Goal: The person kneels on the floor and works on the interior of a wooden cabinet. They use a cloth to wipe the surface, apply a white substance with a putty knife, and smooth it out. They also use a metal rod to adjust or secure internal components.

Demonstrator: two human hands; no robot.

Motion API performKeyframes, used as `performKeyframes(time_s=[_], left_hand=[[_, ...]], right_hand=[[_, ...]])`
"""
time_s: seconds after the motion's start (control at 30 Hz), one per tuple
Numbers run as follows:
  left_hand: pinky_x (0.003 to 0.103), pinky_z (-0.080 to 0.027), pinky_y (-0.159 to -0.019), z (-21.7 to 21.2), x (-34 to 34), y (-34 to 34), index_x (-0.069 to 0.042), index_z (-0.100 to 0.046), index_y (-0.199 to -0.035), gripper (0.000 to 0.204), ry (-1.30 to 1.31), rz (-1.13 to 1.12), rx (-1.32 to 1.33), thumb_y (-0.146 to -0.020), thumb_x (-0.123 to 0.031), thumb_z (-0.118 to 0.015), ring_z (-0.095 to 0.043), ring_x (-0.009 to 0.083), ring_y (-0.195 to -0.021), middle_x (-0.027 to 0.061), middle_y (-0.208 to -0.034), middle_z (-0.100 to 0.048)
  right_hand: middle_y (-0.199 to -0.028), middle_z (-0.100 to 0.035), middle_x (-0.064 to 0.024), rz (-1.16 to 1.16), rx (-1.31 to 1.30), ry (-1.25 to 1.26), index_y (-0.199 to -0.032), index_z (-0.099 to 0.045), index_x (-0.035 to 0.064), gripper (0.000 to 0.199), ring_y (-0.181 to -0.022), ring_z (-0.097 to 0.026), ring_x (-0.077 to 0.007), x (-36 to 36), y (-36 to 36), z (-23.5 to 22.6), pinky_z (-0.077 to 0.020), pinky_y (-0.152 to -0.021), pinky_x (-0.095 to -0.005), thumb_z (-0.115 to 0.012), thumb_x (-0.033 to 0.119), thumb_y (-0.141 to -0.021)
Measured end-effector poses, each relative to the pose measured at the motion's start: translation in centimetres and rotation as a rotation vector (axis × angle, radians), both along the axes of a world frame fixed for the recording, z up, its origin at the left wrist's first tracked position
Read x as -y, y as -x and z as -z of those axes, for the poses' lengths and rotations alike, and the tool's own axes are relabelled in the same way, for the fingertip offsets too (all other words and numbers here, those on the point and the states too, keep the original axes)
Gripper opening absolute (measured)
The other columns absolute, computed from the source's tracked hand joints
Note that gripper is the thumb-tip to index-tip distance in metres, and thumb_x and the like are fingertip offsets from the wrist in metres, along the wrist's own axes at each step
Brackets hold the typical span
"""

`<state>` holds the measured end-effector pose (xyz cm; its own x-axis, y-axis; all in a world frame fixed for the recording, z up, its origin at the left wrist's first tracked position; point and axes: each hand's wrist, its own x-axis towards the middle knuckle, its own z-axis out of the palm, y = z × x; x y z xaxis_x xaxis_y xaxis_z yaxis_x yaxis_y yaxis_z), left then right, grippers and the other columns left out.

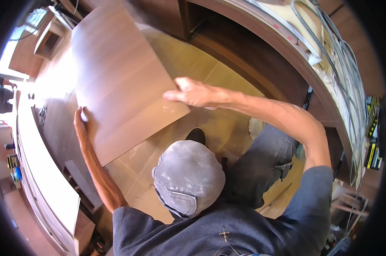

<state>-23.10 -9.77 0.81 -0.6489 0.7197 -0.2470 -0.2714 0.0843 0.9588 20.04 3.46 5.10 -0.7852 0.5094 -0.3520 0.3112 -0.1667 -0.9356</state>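
Note:
A large flat brown wooden panel (116, 81) slants away in front of me, its near corner just beyond my raised, dust-marked grey trouser knee (188, 177). My left hand (81, 121) grips its left edge, the fingers partly hidden behind the board. At the right edge, close to the near right corner, my right hand (191, 92) has its thumb on the upper face, and the other fingers are blurred along the edge. Both hands are closed on the panel. Pale scuffs show on its surface near the right hand.
Brown cabinet carcasses (240, 59) curve along the far and right side. Grey cables (338, 55) lie bundled on top there. Long pale boards (43, 170) stand at the left. My dark shoe (196, 135) rests on the dusty tiled floor (137, 170). A small open box (51, 39) sits far left.

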Motion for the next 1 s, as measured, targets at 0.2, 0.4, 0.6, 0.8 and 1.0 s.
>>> performKeyframes(time_s=[0.2, 0.4, 0.6, 0.8, 1.0], left_hand=[[0.027, -0.051, -0.066, -1.5, 1.4, 3.7, -0.002, -0.063, -0.098, 0.034, 0.169, 0.017, 0.109, -0.086, -0.033, -0.068, -0.06, 0.015, -0.073, 0.0063, -0.085, -0.062], [0.03, -0.048, -0.061, -5.0, 1.4, 1.0, -0.005, -0.061, -0.094, 0.038, 0.289, 0.022, -0.024, -0.085, -0.041, -0.067, -0.055, 0.0157, -0.068, 0.0046, -0.08, -0.056], [0.035, -0.051, -0.074, -4.1, -0.3, 1.6, -0.004, -0.059, -0.109, 0.038, 0.357, -0.037, -0.744, -0.09, -0.037, -0.063, -0.058, 0.022, -0.085, 0.01, -0.099, -0.057], [0.04, -0.053, -0.087, -6.7, -4.1, -7.3, -0.003, -0.057, -0.123, 0.04, 0.01, 0.187, -1.552, -0.096, -0.032, -0.059, -0.061, 0.0282, -0.103, 0.0153, -0.119, -0.058], [0.046, -0.041, -0.103, -13.5, -13.8, -23.3, -0.008, -0.047, -0.139, 0.042, -0.383, 0.937, -1.715, -0.1, -0.021, -0.052, -0.048, 0.0308, -0.128, 0.0141, -0.139, -0.05]], right_hand=[[-0.09, -0.065, -0.0196, -0.089, -0.067, 0.054, -0.101, -0.053, -0.0132, 0.048, -0.074, -0.068, -0.021, 2.9, 4.8, 2.1, -0.0515, -0.058, -0.0335, -0.063, 0.033, -0.092], [-0.091, -0.067, -0.0217, -0.237, -0.019, 0.108, -0.104, -0.055, -0.0142, 0.048, -0.079, -0.071, -0.0237, 3.5, 5.7, 0.0, -0.0581, -0.064, -0.0362, -0.06, 0.032, -0.093], [-0.092, -0.07, -0.0143, -0.489, 0.15, -0.29, -0.094, -0.066, -0.003, 0.051, -0.084, -0.07, -0.023, -3.4, 2.8, -0.3, -0.0566, -0.074, -0.037, -0.052, 0.046, -0.095], [-0.095, -0.065, -0.0112, -0.333, 0.412, -0.459, -0.115, -0.058, 0.0011, 0.053, -0.086, -0.065, -0.0223, -5.6, -17.1, -1.3, -0.052, -0.081, -0.0392, -0.053, 0.05, -0.094], [-0.122, -0.061, -0.0139, 0.617, 0.254, -0.18, -0.132, -0.05, 0.0036, 0.043, -0.109, -0.06, -0.017, 12.7, -35.4, -12.9, -0.0498, -0.092, -0.0303, -0.06, 0.026, -0.097]])
